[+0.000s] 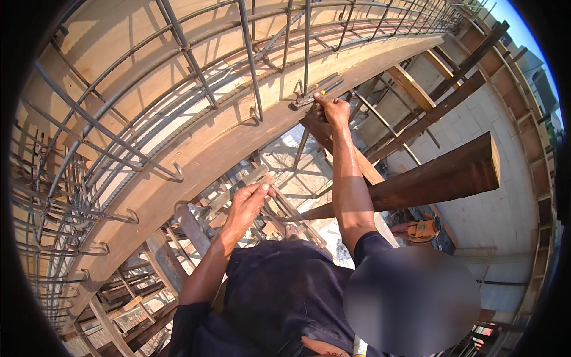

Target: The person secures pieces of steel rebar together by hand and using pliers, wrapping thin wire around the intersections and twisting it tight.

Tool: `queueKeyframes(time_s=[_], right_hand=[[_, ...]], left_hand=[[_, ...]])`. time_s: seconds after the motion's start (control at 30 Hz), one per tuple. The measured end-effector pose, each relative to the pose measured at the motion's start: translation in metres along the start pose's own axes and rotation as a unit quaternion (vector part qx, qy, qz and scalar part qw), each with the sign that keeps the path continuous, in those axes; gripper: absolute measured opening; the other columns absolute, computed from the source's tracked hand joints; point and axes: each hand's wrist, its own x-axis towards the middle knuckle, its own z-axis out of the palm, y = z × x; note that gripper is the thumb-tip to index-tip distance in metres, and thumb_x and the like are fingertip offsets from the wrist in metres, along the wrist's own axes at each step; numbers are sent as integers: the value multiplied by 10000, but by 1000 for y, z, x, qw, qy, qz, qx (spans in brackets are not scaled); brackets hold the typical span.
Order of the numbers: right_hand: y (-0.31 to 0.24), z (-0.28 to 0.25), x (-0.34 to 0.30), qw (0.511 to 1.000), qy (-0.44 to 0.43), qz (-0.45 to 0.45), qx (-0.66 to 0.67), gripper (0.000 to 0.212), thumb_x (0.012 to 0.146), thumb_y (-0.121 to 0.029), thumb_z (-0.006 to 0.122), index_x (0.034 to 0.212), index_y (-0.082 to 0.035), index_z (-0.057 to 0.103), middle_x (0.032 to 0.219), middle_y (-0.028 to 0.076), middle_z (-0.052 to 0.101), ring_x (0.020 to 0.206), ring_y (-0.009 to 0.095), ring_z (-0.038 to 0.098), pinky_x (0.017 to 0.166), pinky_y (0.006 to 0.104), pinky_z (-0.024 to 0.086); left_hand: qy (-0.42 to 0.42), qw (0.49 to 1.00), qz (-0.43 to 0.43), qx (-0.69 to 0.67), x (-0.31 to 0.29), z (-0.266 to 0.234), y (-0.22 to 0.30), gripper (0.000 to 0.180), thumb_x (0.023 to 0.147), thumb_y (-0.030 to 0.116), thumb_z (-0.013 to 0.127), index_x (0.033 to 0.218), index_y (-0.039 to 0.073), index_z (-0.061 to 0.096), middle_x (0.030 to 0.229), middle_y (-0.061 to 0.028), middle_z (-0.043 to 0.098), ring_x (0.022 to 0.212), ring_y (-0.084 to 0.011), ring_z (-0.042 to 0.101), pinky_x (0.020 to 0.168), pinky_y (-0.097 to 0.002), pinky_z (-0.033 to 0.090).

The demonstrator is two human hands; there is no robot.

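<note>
Ribbed grey steel rebar cage [178, 113] laid in a long curved trough of pale plywood formwork [226, 149], bars round and ridged, stirrups ending in bent hooks along the near board. Right hand [333, 110] stretched far out and up to the top edge of the formwork, fingers closed on a small tool or wire [318, 95] with a yellowish tip, pressed against a vertical bar [306, 53] where it meets the longitudinal bars; exact kind of the gripped piece too small to tell. Left hand [250, 199] lower and nearer the body, well apart from the right, fingers curled shut on something thin and pale, possibly a wire bundle, not clear. Below both hands, rough brown timber props [428, 178] and scaffolding slats, sunlit concrete floor far beneath. Dark blue shirt [279, 291] at the lower edge of the view
</note>
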Motion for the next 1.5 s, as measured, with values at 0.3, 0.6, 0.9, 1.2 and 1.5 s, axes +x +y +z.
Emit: queueKeyframes(time_s=[0.3,0.6,0.9,1.2,1.5], right_hand=[[-39,14,-161,925,-335,-176,17,564,892,-357,805,1299,-6,638,1065,61,694,967,134,645,858,301,525],[-82,26,-182,925,-344,-77,142,203,927,-170,756,1039,0,750,866,43,723,747,103,642,660,241,517],[-104,55,-180,906,-343,13,250,285,1005,-196,655,1176,31,663,865,54,705,713,106,647,644,226,559],[-154,63,-260,820,-531,-183,113,181,934,-71,730,1086,24,757,952,110,761,840,134,689,753,273,570],[-187,81,-262,809,-512,-287,35,187,858,-94,817,1024,-11,791,829,86,756,700,90,655,605,234,509]], left_hand=[[246,947,119,171,2,-16,6,313,1018,287,624,911,19,743,564,47,470,532,-55,367,500,-280,300],[198,928,246,198,-19,-25,32,219,1004,207,649,1046,16,748,783,-97,734,700,-143,657,662,-327,520],[55,964,107,237,-64,-74,59,390,975,305,684,1258,36,686,1070,-131,718,988,-204,654,817,-318,533],[219,931,218,196,-106,-20,124,468,1001,284,650,1398,44,584,1202,-170,693,1068,-241,680,895,-349,532],[120,957,263,-6,-111,-36,118,349,1035,174,607,1340,5,621,1076,-83,706,1003,-164,677,865,-304,548]])
